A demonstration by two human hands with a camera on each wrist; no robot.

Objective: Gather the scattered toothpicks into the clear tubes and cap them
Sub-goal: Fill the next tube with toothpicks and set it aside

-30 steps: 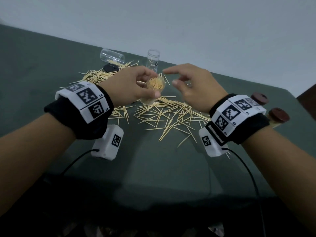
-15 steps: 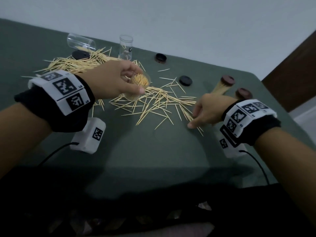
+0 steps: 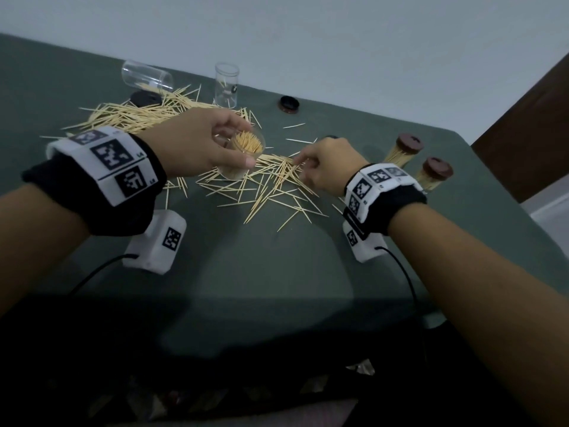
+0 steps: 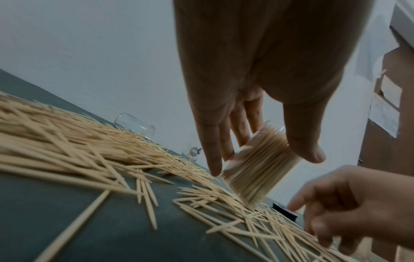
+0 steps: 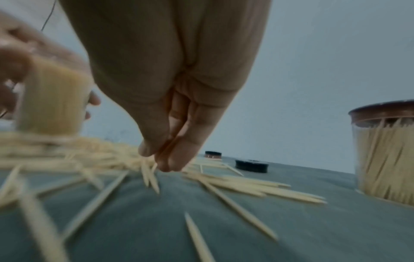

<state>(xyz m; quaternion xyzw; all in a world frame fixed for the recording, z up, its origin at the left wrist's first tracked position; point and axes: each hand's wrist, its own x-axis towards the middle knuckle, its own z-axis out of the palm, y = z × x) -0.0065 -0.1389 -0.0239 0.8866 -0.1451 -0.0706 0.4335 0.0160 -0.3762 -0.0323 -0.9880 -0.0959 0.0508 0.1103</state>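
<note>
My left hand (image 3: 212, 143) grips a clear tube (image 3: 243, 152) packed with toothpicks, tilted, its base touching the table; in the left wrist view the tube (image 4: 257, 163) sits between thumb and fingers. Loose toothpicks (image 3: 271, 186) lie scattered on the dark green table (image 3: 277, 288), with a bigger heap (image 3: 135, 115) at the back left. My right hand (image 3: 323, 164) reaches into the scatter and pinches a few toothpicks (image 5: 150, 175) between thumb and fingertips (image 5: 165, 163).
An empty clear tube (image 3: 146, 76) lies on its side at the back left beside a dark cap (image 3: 144, 98). Another clear tube (image 3: 227, 84) stands upright. Two capped, filled tubes (image 3: 403, 151) (image 3: 435, 174) stand at the right. Loose caps (image 3: 289, 103) (image 5: 251, 166) lie behind.
My right hand went from above the tube down to the table at the right, then back left into the scatter, where it now pinches toothpicks. The left hand keeps holding the tube.
</note>
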